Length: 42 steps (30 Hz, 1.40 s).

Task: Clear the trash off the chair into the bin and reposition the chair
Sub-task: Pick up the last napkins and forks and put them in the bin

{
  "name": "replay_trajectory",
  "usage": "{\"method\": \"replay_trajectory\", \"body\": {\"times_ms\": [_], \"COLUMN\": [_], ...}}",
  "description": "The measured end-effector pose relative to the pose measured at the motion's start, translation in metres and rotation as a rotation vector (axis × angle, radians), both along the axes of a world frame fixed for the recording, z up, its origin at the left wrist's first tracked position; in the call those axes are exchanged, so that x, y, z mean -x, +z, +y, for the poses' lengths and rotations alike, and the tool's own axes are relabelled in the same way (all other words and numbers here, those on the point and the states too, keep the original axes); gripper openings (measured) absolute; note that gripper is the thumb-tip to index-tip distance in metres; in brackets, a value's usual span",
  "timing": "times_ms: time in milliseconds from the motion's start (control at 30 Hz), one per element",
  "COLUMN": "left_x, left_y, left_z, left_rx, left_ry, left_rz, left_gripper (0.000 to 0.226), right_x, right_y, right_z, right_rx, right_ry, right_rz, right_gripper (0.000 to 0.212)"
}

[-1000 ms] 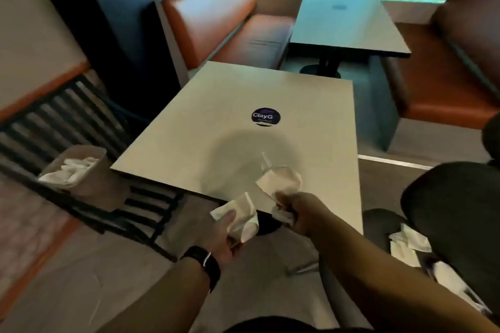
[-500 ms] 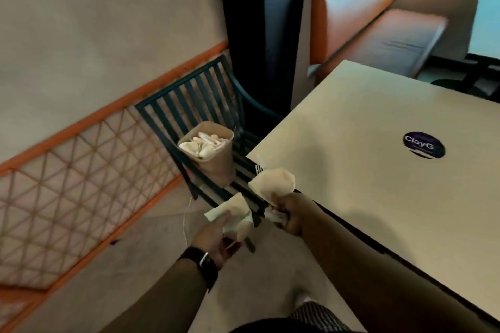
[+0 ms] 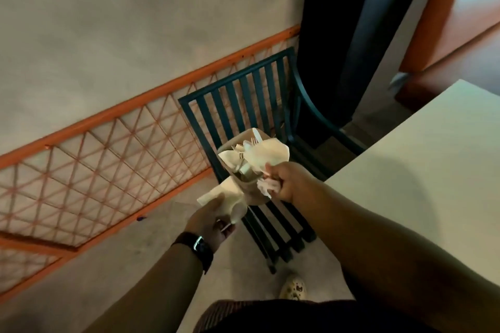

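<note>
A tan paper bin (image 3: 253, 193) stands on the seat of a dark green slatted chair (image 3: 243, 94); napkins and plastic cutlery fill it. My right hand (image 3: 286, 181) grips crumpled white napkins (image 3: 270, 154) right over the bin's opening. My left hand (image 3: 209, 220) holds another folded napkin (image 3: 221, 194) just left of and below the bin's side. Most of the chair seat is hidden behind the bin and my hands.
A pale table (image 3: 433, 170) reaches in from the right, its corner close to the chair. An orange lattice railing (image 3: 94, 159) runs along the wall on the left. A dark planter (image 3: 338, 35) and an orange bench (image 3: 460, 21) stand behind. My shoe (image 3: 293, 288) is on the floor.
The view has swung left and closed in on the chair. Both hands carried their napkins from over the table edge to the bin; the right hand now reaches its opening.
</note>
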<state>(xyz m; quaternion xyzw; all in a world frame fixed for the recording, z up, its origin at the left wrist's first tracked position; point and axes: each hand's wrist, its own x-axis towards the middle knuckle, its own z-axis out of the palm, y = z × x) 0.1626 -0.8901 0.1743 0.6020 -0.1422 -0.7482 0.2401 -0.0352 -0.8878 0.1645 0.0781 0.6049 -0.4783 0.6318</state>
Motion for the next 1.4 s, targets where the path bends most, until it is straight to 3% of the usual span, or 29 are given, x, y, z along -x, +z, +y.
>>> {"method": "replay_trajectory", "body": {"times_ms": [233,367,467,600,800,933,1000,1067,1233,1400], "left_x": [0.022,0.037,0.041,0.045,0.050,0.054,0.059,0.067,0.098,0.128], "left_y": [-0.022,-0.039,-0.049,-0.061,-0.079,-0.085,-0.088,-0.087,-0.086,-0.094], "left_z": [-0.072,-0.132,-0.168,-0.209,-0.252,-0.267,-0.273,-0.275,-0.274,-0.276], "left_rx": [-0.040,-0.064,-0.107,-0.146,-0.157,-0.175,-0.180,-0.186,-0.159,0.085], "left_ry": [0.008,-0.050,-0.130,-0.241,-0.344,-0.396,-0.420,-0.442,-0.618,-0.947], "left_rz": [0.012,-0.029,-0.065,-0.118,-0.165,-0.174,-0.181,-0.182,-0.116,-0.235], "left_gripper": [0.044,0.037,0.032,0.015,0.027,0.025,0.025,0.021,0.016,0.070], "right_x": [0.040,0.046,0.053,0.061,0.059,0.052,0.049,0.049,0.044,0.042], "right_y": [-0.003,-0.031,-0.058,-0.073,-0.095,-0.111,-0.114,-0.114,-0.106,-0.104], "right_z": [-0.100,-0.133,-0.140,-0.150,-0.187,-0.195,-0.190,-0.181,-0.152,-0.134], "right_rx": [0.066,-0.068,-0.199,-0.393,-0.489,-0.315,-0.308,-0.319,-0.321,-0.328], "right_ry": [-0.073,-0.058,0.145,0.583,0.831,0.943,0.919,0.780,0.241,0.133], "right_rz": [0.019,0.199,0.506,0.963,1.099,0.992,0.953,0.969,0.952,0.984], "right_gripper": [0.009,0.010,0.018,0.029,0.037,0.066,0.078,0.077,0.044,0.044]}}
